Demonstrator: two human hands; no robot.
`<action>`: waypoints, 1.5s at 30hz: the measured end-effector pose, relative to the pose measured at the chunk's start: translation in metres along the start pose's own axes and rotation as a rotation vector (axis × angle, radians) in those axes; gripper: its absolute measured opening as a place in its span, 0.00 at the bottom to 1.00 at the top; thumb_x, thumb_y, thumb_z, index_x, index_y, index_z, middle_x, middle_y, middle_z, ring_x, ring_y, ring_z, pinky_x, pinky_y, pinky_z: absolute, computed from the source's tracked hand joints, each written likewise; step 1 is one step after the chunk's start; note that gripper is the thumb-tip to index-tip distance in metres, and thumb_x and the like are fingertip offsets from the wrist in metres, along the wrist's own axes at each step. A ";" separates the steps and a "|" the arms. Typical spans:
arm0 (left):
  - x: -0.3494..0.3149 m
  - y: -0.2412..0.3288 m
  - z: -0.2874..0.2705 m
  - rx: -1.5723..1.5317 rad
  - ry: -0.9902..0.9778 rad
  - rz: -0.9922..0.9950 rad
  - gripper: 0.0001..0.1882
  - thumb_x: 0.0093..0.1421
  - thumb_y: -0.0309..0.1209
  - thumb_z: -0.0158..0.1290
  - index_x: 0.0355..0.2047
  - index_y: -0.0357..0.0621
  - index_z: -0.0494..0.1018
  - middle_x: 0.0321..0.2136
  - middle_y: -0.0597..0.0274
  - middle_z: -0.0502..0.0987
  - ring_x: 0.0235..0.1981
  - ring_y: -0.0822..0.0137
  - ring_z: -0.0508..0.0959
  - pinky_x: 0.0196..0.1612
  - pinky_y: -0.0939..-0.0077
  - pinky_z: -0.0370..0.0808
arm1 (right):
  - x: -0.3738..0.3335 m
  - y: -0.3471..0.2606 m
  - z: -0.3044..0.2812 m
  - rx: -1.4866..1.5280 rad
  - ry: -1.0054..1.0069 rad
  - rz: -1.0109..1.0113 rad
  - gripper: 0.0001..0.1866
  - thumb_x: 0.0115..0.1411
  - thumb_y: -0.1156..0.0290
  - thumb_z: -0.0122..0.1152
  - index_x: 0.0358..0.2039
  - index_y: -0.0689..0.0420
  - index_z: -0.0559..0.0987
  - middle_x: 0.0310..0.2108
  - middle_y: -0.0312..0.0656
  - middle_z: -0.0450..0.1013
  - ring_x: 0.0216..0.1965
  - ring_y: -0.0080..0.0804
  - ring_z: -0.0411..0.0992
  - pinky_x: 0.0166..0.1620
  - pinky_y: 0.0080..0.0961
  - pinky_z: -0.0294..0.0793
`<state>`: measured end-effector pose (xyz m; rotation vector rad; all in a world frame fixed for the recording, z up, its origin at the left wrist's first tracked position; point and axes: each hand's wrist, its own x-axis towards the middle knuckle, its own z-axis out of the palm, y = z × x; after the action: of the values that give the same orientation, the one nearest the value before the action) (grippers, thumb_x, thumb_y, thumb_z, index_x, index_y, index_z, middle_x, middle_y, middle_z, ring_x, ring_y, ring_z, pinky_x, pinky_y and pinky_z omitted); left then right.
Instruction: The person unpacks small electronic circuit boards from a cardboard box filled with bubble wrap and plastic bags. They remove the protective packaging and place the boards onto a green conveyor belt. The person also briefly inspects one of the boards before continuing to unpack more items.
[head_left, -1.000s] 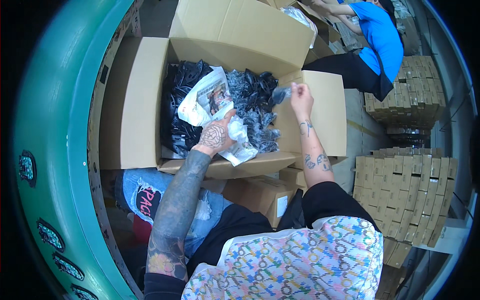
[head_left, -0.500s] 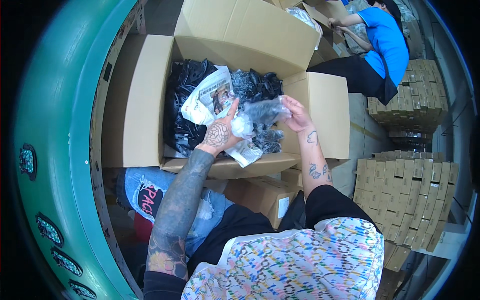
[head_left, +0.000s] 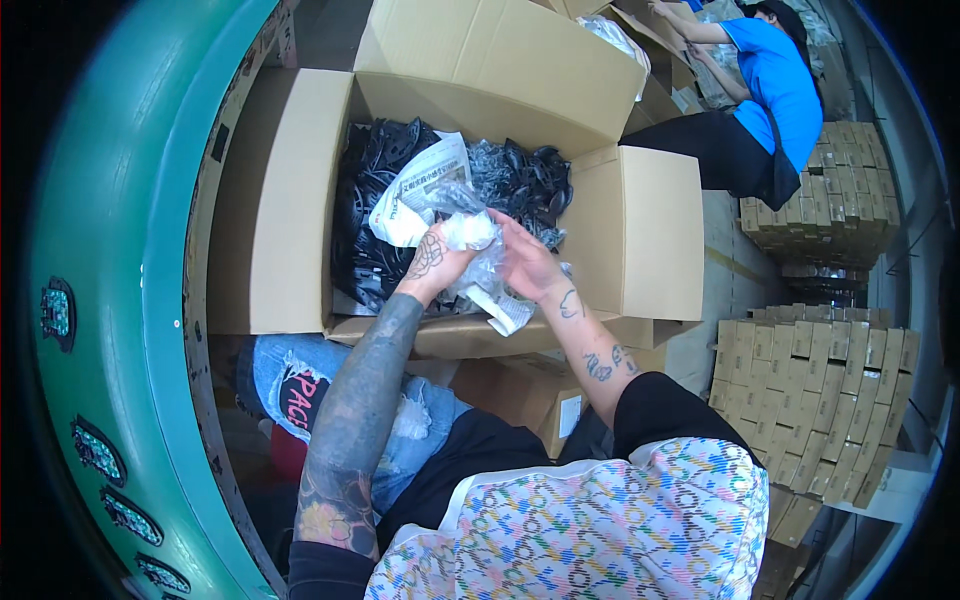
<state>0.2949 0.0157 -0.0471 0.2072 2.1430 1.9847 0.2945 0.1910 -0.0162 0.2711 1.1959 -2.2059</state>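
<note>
Crumpled clear plastic bags point(head_left: 487, 262) are bunched between my two hands, over an open cardboard box point(head_left: 275, 200). My left hand point(head_left: 440, 262) is closed round a whitish wad of this plastic. On its other side, my right hand point(head_left: 528, 260) presses its bent fingers against the film; its fingertips are partly hidden. Below my hands the box holds many black plastic parts point(head_left: 385, 160), some wrapped in clear film. A newspaper sheet point(head_left: 405, 205) lies on them beside my left hand, and another paper piece point(head_left: 510, 315) sticks out near the box's front edge.
On the left runs a green work surface point(head_left: 130, 300) with several small circuit-board parts point(head_left: 58, 312). Stacked small cartons point(head_left: 790, 400) stand on the right. A person in a blue shirt point(head_left: 775, 85) works at other boxes at the far right. A closed carton point(head_left: 530, 405) sits below the box.
My right hand has moved left and down toward my left hand. The plastic stretched between them is now bunched up. The co-worker's arms have moved up.
</note>
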 end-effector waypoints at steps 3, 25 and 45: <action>-0.001 -0.001 0.000 0.117 -0.049 0.064 0.14 0.54 0.32 0.55 0.41 0.42 0.75 0.37 0.52 0.79 0.40 0.57 0.79 0.44 0.67 0.74 | 0.015 0.009 -0.022 0.064 0.165 -0.035 0.23 0.61 0.75 0.54 0.57 0.52 0.67 0.49 0.37 0.71 0.42 0.28 0.72 0.47 0.28 0.72; -0.009 -0.022 0.013 0.476 -0.207 0.119 0.26 0.48 0.43 0.58 0.46 0.45 0.73 0.37 0.48 0.79 0.39 0.51 0.79 0.44 0.61 0.74 | 0.003 -0.153 -0.099 -1.489 1.114 -0.825 0.15 0.56 0.68 0.61 0.45 0.51 0.75 0.25 0.38 0.76 0.28 0.27 0.75 0.36 0.27 0.74; -0.011 -0.025 0.007 0.440 -0.116 0.302 0.12 0.50 0.37 0.54 0.28 0.42 0.75 0.28 0.49 0.78 0.32 0.50 0.79 0.37 0.59 0.75 | 0.008 -0.049 -0.031 -0.516 0.252 0.026 0.08 0.62 0.72 0.55 0.42 0.58 0.72 0.39 0.40 0.75 0.40 0.27 0.73 0.40 0.25 0.75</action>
<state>0.3087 0.0180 -0.0717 0.7346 2.5631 1.5505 0.2554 0.2332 -0.0034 0.3500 1.8336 -1.7957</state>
